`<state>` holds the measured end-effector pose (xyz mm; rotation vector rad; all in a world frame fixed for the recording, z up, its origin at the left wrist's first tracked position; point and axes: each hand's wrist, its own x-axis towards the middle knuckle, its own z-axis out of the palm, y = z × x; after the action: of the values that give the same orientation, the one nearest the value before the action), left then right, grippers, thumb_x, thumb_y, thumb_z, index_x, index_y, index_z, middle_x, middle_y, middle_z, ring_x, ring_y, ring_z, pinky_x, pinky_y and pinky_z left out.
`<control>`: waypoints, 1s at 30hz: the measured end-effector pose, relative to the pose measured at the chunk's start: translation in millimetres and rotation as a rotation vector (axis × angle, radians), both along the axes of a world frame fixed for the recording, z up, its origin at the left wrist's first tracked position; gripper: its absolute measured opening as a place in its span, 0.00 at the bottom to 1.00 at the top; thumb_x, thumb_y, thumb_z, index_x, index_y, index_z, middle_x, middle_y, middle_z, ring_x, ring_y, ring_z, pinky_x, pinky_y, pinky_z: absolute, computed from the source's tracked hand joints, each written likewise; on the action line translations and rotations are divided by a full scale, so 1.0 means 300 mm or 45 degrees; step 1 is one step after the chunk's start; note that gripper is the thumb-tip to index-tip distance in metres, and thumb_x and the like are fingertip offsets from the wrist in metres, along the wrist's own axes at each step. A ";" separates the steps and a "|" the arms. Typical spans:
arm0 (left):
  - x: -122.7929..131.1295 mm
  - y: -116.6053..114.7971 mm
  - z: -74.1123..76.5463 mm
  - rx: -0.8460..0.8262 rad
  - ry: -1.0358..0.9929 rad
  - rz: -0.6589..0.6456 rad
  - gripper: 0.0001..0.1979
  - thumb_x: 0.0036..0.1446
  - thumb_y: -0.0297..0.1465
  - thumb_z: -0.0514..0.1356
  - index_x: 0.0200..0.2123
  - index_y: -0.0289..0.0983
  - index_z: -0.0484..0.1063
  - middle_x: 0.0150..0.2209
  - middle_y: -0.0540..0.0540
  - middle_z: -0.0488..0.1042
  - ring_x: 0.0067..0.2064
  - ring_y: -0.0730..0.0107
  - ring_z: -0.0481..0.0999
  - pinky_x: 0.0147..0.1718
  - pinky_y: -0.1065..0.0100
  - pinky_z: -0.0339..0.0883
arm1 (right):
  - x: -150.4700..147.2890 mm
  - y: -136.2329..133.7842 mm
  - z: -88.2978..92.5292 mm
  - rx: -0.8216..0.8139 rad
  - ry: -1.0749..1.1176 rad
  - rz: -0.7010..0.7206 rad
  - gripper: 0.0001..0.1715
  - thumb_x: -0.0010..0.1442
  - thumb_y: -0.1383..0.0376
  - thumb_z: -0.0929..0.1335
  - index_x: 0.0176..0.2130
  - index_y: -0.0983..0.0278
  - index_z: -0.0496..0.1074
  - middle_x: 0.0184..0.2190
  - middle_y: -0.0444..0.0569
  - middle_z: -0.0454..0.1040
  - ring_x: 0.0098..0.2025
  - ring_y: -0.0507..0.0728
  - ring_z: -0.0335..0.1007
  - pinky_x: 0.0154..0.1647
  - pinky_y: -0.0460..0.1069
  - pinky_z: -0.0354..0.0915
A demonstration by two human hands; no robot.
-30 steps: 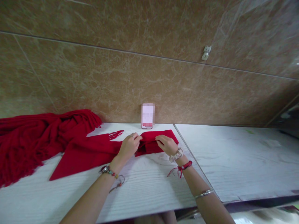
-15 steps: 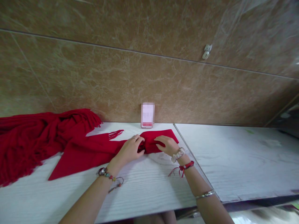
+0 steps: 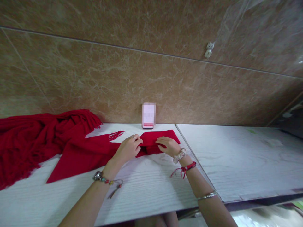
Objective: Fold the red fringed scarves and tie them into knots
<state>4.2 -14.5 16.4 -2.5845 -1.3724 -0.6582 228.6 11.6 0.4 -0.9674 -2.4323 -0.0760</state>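
- Along the bottom of the frame, the white counter is ending at its near edge; objects beneath, at lower right, are blurring too much to name.
- At lower centre, the left hand is closing its fingers on a folded edge of the red scarf; the pads are hiding behind the knuckles.
- Just right of it, the right hand is curling bent fingers over the same flap; whether they are gripping or only pressing, I cannot tell.
- The scarf is lying from left of centre to just right of it. It is looking soft, light and limp, probably not slippery or fragile; pinching all layers at the fold's corners should suit it.
- At left, a fringed red heap is running out of frame; any join with the scarf is staying unclear.
- Behind, a phone is leaning on the wall, its screen pixelated.
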 end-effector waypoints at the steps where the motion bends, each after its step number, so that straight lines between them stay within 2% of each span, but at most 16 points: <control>1: -0.003 0.001 0.000 0.004 -0.023 -0.005 0.11 0.47 0.20 0.52 0.33 0.36 0.70 0.34 0.47 0.67 0.34 0.69 0.69 0.35 0.68 0.66 | 0.000 0.000 0.001 -0.006 -0.004 0.000 0.14 0.52 0.72 0.63 0.38 0.65 0.73 0.39 0.51 0.74 0.40 0.54 0.70 0.42 0.48 0.67; 7: -0.016 0.005 -0.001 0.054 -0.225 -0.053 0.14 0.48 0.21 0.52 0.37 0.37 0.71 0.33 0.48 0.68 0.34 0.70 0.70 0.34 0.70 0.66 | 0.003 0.002 0.008 -0.025 -0.008 -0.029 0.17 0.51 0.76 0.60 0.37 0.64 0.73 0.38 0.50 0.74 0.41 0.53 0.70 0.42 0.48 0.67; 11: -0.017 -0.003 0.010 0.068 -0.249 -0.072 0.14 0.48 0.21 0.53 0.37 0.37 0.71 0.33 0.48 0.68 0.34 0.70 0.70 0.35 0.70 0.66 | 0.012 -0.003 0.018 0.011 0.129 0.006 0.17 0.49 0.76 0.60 0.34 0.64 0.72 0.35 0.49 0.75 0.38 0.53 0.70 0.42 0.48 0.67; 14: -0.016 -0.007 0.016 0.014 -0.172 -0.080 0.15 0.48 0.21 0.52 0.38 0.37 0.71 0.33 0.48 0.68 0.34 0.70 0.70 0.36 0.70 0.66 | 0.019 -0.010 0.028 0.019 0.230 0.044 0.14 0.48 0.76 0.60 0.32 0.65 0.71 0.33 0.49 0.75 0.37 0.53 0.70 0.40 0.49 0.67; 18: -0.014 -0.001 0.002 -0.129 0.060 -0.071 0.18 0.46 0.18 0.52 0.40 0.37 0.71 0.35 0.46 0.68 0.36 0.69 0.70 0.39 0.68 0.65 | 0.020 -0.017 0.034 -0.042 0.161 0.100 0.10 0.48 0.73 0.63 0.31 0.65 0.72 0.33 0.50 0.75 0.38 0.55 0.70 0.41 0.50 0.67; 22: 0.001 0.007 -0.038 -0.125 0.070 0.020 0.26 0.44 0.16 0.51 0.49 0.36 0.65 0.41 0.42 0.67 0.42 0.63 0.68 0.43 0.62 0.64 | 0.012 -0.017 0.028 -0.028 0.165 0.071 0.09 0.52 0.70 0.63 0.34 0.65 0.72 0.34 0.51 0.74 0.40 0.55 0.69 0.42 0.51 0.67; 26: 0.027 0.010 -0.076 -0.064 0.047 -0.044 0.33 0.44 0.13 0.47 0.55 0.35 0.57 0.54 0.38 0.59 0.55 0.61 0.59 0.51 0.59 0.56 | 0.001 -0.009 0.009 0.008 0.160 -0.002 0.13 0.57 0.67 0.61 0.39 0.67 0.72 0.38 0.54 0.73 0.43 0.56 0.67 0.46 0.52 0.66; 30: 0.032 0.017 -0.073 -0.038 0.046 -0.089 0.38 0.42 0.10 0.42 0.57 0.38 0.53 0.60 0.42 0.52 0.61 0.66 0.47 0.55 0.58 0.51 | -0.001 0.003 -0.015 -0.006 0.064 -0.099 0.17 0.59 0.67 0.59 0.46 0.65 0.69 0.46 0.54 0.69 0.50 0.57 0.63 0.51 0.56 0.61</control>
<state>13.9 -9.5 -5.5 -2.6648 -1.2957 -0.6025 228.2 12.6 -4.2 -1.0531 -2.3501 -0.0717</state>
